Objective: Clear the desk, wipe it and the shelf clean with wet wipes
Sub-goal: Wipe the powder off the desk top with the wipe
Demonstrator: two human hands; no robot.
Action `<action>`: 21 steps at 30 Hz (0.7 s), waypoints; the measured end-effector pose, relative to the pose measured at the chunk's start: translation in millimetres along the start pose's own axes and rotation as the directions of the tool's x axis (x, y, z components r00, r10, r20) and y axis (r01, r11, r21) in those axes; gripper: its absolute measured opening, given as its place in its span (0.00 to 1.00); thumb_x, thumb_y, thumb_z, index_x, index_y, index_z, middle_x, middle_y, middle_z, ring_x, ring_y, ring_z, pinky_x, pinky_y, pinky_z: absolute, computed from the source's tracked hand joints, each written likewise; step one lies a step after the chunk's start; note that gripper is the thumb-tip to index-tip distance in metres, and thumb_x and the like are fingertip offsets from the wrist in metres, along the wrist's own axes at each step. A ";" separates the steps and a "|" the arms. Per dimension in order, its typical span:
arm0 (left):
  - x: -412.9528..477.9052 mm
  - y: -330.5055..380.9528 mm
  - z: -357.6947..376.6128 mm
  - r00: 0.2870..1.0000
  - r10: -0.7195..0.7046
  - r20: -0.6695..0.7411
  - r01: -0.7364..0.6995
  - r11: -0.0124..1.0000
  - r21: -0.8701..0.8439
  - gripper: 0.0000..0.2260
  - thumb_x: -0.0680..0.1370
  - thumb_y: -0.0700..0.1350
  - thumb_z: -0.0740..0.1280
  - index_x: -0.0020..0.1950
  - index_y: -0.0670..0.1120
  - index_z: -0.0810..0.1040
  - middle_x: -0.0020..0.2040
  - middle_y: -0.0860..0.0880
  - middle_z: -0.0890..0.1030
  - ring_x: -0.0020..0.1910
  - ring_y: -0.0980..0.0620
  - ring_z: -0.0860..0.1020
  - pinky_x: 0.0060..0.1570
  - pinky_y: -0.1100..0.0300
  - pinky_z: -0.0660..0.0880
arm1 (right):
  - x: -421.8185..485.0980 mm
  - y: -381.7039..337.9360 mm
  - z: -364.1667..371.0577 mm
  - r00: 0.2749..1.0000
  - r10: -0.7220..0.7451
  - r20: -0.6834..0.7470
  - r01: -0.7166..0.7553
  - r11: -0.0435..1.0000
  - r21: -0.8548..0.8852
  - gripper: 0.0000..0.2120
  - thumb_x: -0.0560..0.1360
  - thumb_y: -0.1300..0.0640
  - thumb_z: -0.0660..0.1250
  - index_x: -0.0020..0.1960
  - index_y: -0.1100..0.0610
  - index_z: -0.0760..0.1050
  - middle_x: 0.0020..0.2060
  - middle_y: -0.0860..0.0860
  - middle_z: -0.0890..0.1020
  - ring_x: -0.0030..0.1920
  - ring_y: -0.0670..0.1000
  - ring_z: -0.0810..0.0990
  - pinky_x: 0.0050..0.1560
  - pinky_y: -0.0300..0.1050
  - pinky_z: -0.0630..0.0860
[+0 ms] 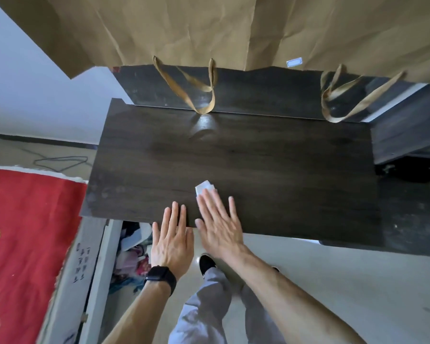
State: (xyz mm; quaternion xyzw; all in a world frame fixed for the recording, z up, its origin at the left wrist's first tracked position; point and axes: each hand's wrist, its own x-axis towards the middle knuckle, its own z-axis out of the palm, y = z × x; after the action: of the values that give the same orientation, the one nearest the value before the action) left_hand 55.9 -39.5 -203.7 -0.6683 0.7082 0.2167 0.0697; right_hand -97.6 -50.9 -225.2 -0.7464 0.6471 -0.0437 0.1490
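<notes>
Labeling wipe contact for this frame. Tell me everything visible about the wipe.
The wipe is a small white folded sheet, thin and slightly glossy. It lies flat on the dark desk near the front edge. The right hand presses on it with flat, spread fingers, covering most of it; only a corner shows past the fingertips. The left hand does not touch it.

A lived-in home room is suggested: beside the dark wood-grain desk (233,165), a red patterned blanket (23,244) and an open white box of jumbled belongings (132,254) are seen.
</notes>
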 end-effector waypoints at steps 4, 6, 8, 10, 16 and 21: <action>-1.5 -5.5 -5.8 0.999 -0.009 0.037 0.007 0.998 0.058 0.27 0.82 0.55 0.40 0.81 0.52 0.41 0.79 0.56 0.36 0.76 0.57 0.34 0.77 0.47 0.42 | 39.0 17.0 -12.6 0.997 -0.038 0.067 0.038 0.999 -0.008 0.28 0.84 0.44 0.46 0.81 0.52 0.49 0.81 0.47 0.48 0.80 0.47 0.42 0.76 0.64 0.51; -1.7 5.7 -10.5 0.999 0.010 0.036 -0.013 0.997 0.071 0.27 0.82 0.55 0.40 0.81 0.52 0.40 0.78 0.55 0.35 0.77 0.56 0.34 0.77 0.46 0.41 | 32.7 54.8 -23.8 0.989 0.146 0.019 -0.146 0.989 -0.001 0.28 0.84 0.43 0.45 0.81 0.51 0.48 0.81 0.45 0.47 0.80 0.46 0.41 0.78 0.63 0.47; -2.0 23.9 -12.5 0.997 0.051 0.055 -0.055 0.996 0.077 0.28 0.80 0.56 0.37 0.80 0.52 0.39 0.78 0.55 0.35 0.78 0.54 0.36 0.77 0.45 0.42 | 7.9 108.8 -35.5 0.928 0.372 -0.031 -0.372 0.928 -0.010 0.29 0.83 0.42 0.43 0.81 0.51 0.47 0.81 0.45 0.47 0.80 0.46 0.41 0.78 0.63 0.46; -3.7 46.9 -8.9 0.992 0.104 0.078 -0.109 0.992 0.066 0.30 0.79 0.56 0.35 0.81 0.51 0.41 0.78 0.55 0.35 0.80 0.51 0.39 0.77 0.45 0.43 | -32.9 164.7 -47.7 0.841 0.540 -0.030 -0.540 0.842 0.012 0.30 0.82 0.42 0.41 0.81 0.52 0.46 0.81 0.47 0.46 0.80 0.48 0.42 0.77 0.65 0.48; -14.9 106.1 8.8 0.986 0.107 0.127 -0.111 0.994 0.018 0.26 0.84 0.52 0.45 0.82 0.50 0.42 0.79 0.54 0.35 0.80 0.51 0.38 0.78 0.44 0.43 | -115.2 185.4 -43.7 0.806 0.591 -0.026 -0.589 0.806 0.056 0.32 0.82 0.43 0.45 0.81 0.56 0.47 0.81 0.53 0.51 0.81 0.54 0.48 0.75 0.69 0.52; -14.3 80.7 2.8 0.996 0.020 0.085 -0.020 1.000 -0.002 0.27 0.84 0.52 0.47 0.81 0.51 0.42 0.81 0.54 0.38 0.80 0.53 0.38 0.78 0.46 0.41 | -83.6 127.7 -27.0 0.959 0.282 -0.027 -0.282 0.959 0.003 0.31 0.83 0.44 0.49 0.81 0.56 0.48 0.81 0.52 0.50 0.81 0.53 0.47 0.77 0.63 0.47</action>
State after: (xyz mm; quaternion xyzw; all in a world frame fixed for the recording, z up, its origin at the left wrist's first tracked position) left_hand -22.0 -24.2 -183.4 -0.6512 0.7113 0.2461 0.0974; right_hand -239.5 11.4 -224.4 -0.6461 0.7488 -0.0320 0.1445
